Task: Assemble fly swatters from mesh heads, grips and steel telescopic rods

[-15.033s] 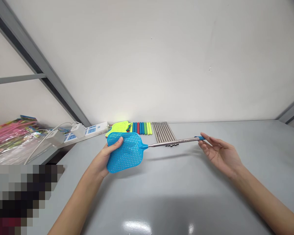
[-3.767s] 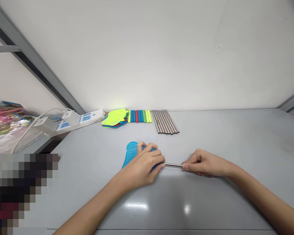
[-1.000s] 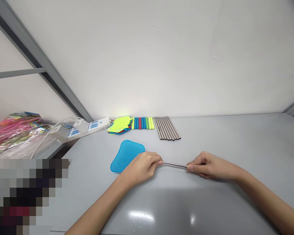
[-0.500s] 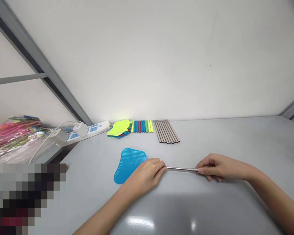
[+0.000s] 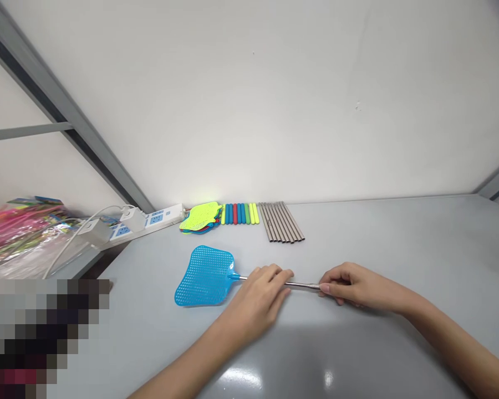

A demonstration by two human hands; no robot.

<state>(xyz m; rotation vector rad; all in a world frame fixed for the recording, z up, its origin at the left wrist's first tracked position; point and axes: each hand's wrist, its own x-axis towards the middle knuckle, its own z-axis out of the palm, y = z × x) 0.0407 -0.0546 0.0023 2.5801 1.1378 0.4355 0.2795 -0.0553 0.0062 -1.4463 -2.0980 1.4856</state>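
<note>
A fly swatter with a blue perforated head (image 5: 205,276) and a thin metal rod (image 5: 303,285) lies across the grey table in front of me. My left hand (image 5: 264,296) is closed over the middle of the rod, its fingers hiding part of it. At the rod's right end, my right hand (image 5: 349,285) pinches the thicker metal section between thumb and fingers. The far end of that section is hidden in the right hand.
Along the wall lie stacked swatter heads (image 5: 202,216), a row of coloured sticks (image 5: 240,214) and several metal tubes (image 5: 281,223). A power strip (image 5: 162,218) with plugged-in white adapters stands at the left, near plastic-wrapped goods (image 5: 23,230).
The blue head has slid left, and its neck now shows beyond my left hand. My right hand has moved left, closer to my left hand, which has shifted slightly right.
</note>
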